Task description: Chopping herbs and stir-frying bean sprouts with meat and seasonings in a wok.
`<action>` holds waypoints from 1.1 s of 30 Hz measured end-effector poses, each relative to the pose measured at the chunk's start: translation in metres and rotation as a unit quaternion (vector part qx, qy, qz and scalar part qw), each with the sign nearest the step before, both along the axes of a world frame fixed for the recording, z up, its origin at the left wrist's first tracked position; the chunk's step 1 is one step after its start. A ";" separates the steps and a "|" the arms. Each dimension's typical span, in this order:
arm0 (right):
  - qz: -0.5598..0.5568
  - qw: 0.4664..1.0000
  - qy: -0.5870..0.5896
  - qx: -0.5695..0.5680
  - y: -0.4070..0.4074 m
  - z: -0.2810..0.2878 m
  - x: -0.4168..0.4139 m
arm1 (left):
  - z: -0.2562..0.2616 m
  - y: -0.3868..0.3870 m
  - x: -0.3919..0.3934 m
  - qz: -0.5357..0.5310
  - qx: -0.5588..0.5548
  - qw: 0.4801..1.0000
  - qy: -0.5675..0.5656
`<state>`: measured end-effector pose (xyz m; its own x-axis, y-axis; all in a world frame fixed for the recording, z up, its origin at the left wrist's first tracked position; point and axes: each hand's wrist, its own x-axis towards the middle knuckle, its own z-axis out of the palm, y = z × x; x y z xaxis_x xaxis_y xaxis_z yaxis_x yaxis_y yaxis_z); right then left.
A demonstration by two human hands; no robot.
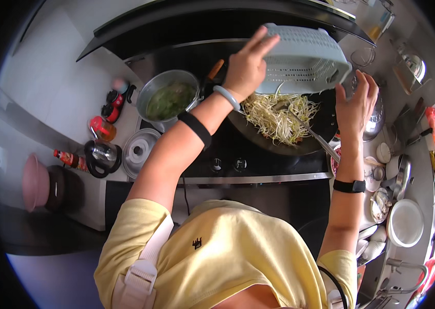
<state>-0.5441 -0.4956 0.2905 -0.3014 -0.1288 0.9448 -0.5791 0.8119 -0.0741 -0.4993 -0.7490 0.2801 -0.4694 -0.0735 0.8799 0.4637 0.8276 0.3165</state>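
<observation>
A grey-blue plastic draining basket (306,73) is tipped on its side above the wok (279,148), its mouth facing down towards me. My left hand (246,67) grips its left end, two fingers stretched over the outer wall. Beside the basket's right corner is my right hand (356,104), fingers spread, the thumb close to the rim; whether it touches is unclear. Bean sprouts (283,119) are heaped in the wok, and a few strands hang at the basket's lower rim. A metal spatula (320,141) lies in the sprouts, handle pointing to the lower right.
A pot of greens in liquid (171,100) stands on the left of the black hob (202,162). Left of it are a metal lid (140,152), a glass kettle (103,156) and a sauce bottle (70,160). Dishes, a white basin (406,223) and a tap (410,270) are at right.
</observation>
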 end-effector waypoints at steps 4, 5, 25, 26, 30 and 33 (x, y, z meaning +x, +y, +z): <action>0.150 0.964 -0.209 0.067 -0.017 -0.028 -0.014 | 0.009 -0.006 0.000 -0.010 0.002 1.000 0.025; 0.165 0.936 -0.288 0.122 -0.032 -0.042 -0.023 | 0.010 -0.003 0.001 -0.018 0.010 0.999 0.029; 0.192 0.769 -0.465 -0.394 0.007 -0.076 -0.073 | 0.018 0.006 0.012 -0.084 0.170 0.981 0.033; 0.310 0.724 -0.468 -0.401 0.012 -0.072 -0.079 | 0.020 0.005 0.013 -0.114 0.226 0.967 0.012; 0.483 0.633 -0.447 -0.406 0.019 -0.066 -0.094 | 0.028 0.002 0.016 -0.179 0.362 0.914 -0.038; 0.489 0.652 -0.428 -0.392 0.015 -0.068 -0.107 | 0.034 0.002 0.020 -0.190 0.395 0.897 -0.051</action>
<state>-0.6506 -0.4806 0.2221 -0.8965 -0.2336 0.3766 -0.2663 -0.3951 -0.8792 -0.4793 -0.7475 0.3142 -0.6685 -0.4732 0.5738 0.5995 0.1136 0.7922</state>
